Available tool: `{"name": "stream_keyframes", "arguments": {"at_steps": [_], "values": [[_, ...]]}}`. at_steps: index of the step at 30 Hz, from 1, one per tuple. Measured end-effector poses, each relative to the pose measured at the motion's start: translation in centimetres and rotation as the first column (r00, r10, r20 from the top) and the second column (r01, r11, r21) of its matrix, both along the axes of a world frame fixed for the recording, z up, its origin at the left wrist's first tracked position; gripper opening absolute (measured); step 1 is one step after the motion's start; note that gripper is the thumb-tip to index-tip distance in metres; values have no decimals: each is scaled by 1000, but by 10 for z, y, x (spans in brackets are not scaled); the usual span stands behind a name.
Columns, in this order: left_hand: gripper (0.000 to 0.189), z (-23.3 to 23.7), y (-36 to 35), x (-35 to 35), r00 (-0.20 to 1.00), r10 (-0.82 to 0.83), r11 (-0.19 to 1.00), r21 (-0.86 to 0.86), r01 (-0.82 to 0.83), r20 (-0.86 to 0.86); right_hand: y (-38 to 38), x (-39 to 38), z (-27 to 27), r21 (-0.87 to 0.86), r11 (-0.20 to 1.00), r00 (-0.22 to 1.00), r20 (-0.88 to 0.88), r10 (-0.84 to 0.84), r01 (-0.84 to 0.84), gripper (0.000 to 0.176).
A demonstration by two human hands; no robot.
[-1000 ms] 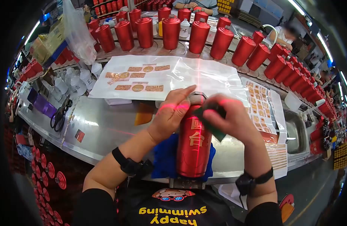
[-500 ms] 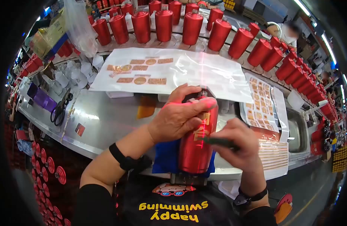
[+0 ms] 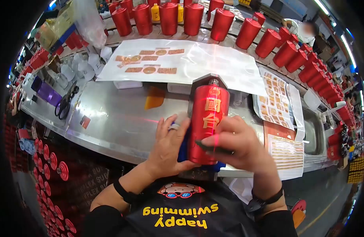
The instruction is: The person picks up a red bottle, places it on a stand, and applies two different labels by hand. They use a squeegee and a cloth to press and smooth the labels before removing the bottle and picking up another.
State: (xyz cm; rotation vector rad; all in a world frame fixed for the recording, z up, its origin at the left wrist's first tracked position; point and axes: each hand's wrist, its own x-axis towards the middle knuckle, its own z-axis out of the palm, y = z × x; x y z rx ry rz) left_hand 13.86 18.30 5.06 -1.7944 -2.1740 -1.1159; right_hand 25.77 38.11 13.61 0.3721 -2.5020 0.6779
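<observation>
A red bottle (image 3: 197,118) with gold characters lies tilted on a blue cloth (image 3: 183,152) in front of me, against a dark angled support (image 3: 208,77). My left hand (image 3: 168,146) is beside its lower left side, fingers apart and curved, the thumb near the bottle's base. Something small and white shows at its fingers; I cannot make out what it is. Over the lower front of the bottle, my right hand (image 3: 239,144) is closed on a flat dark green scraper-like tool (image 3: 213,147). Part of the lettering is hidden behind that hand.
Behind the steel bench (image 3: 114,114), red bottles (image 3: 169,17) line a curved conveyor. Decal sheets (image 3: 205,63) lie across the bench and more decals (image 3: 275,102) at right. Scissors (image 3: 66,103) and a purple container (image 3: 47,93) are left, a sink (image 3: 314,136) right. A person (image 3: 306,33) is beyond.
My left hand has left the bottle's upper part and come down to its lower left side, uncovering the gold characters. My right hand has moved lower and left with the tool.
</observation>
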Motion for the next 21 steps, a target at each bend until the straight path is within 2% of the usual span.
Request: {"name": "stream_keyframes", "arguments": {"at_steps": [2, 3, 4, 5, 6, 7, 8, 9, 10, 11, 12, 14, 15, 16, 18, 19, 20, 21], "values": [[98, 8, 0, 5, 995, 3, 998, -58, -9, -101, 27, -16, -7, -152, 988, 999, 53, 11, -3, 24], [101, 15, -2, 7, 990, -3, 992, -125, -15, -143, 21, -23, 3, -559, 758, 923, 354, -148, 336, 24], [100, 18, -4, 9, 985, 2, 991, -133, -26, -173, 32, -38, -5, -281, 880, 902, -90, -423, 384, 24], [99, 20, -4, 10, 979, 7, 990, -137, -35, -204, 29, -34, -4, -57, 932, 920, -152, -361, 357, 25], [98, 21, -4, 10, 972, 9, 990, -138, -42, -234, 25, -26, -2, 174, 930, 937, -198, -289, 323, 25], [98, 16, -3, 8, 980, 4, 995, -97, -24, -198, 5, -17, -3, 161, 967, 960, -232, -156, 196, 29], [98, 6, -2, 5, 987, -2, 998, -57, -7, -158, -5, -4, -3, 103, 994, 991, -134, -17, 31, 30], [98, -5, -3, 5, 993, -4, 1000, -21, 2, -115, 2, 0, -9, -132, 991, 1000, -13, 27, -28, 29], [97, -15, -4, 6, 999, -23, 1000, -14, 23, -46, 10, 8, -17, -376, 925, 991, 95, 95, -53, 27], [97, -22, -4, 4, 999, -45, 999, -6, 45, 17, 23, 7, -18, -329, 930, 978, 175, -110, 164, 21], [96, -24, -2, 3, 995, -68, 998, 11, 68, 74, 24, -3, -34, -603, 707, 924, 160, -347, 370, 17], [95, -21, -2, 0, 995, -81, 997, 5, 81, 58, 29, 7, -40, -572, 626, 825, 177, -536, 530, 16], [96, -22, -2, 0, 994, -83, 997, -1, 83, 76, 19, 15, -34, -565, 736, 919, 120, -375, 374, 17], [96, -22, -3, 1, 991, -90, 996, -8, 91, 99, 6, 22, -27, -670, 706, 973, 178, -149, 230, 17], [93, -18, -1, 7, 993, -67, 997, 40, 63, 93, 17, 16, -52, -665, 663, 937, 197, -289, 344, 16], [91, -14, -1, 7, 995, -51, 997, 66, 46, 80, 28, 15, -56, -589, 669, 876, 157, -455, 453, 16], [87, -6, -1, 3, 994, -105, 993, 49, 105, 0, 42, 15, -56, -517, 649, 791, 98, -604, 559, 16], [83, 3, -1, -3, 984, -160, 986, 23, 163, -76, 46, 19, -54, -607, 601, 809, 123, -575, 520, 17]]}}
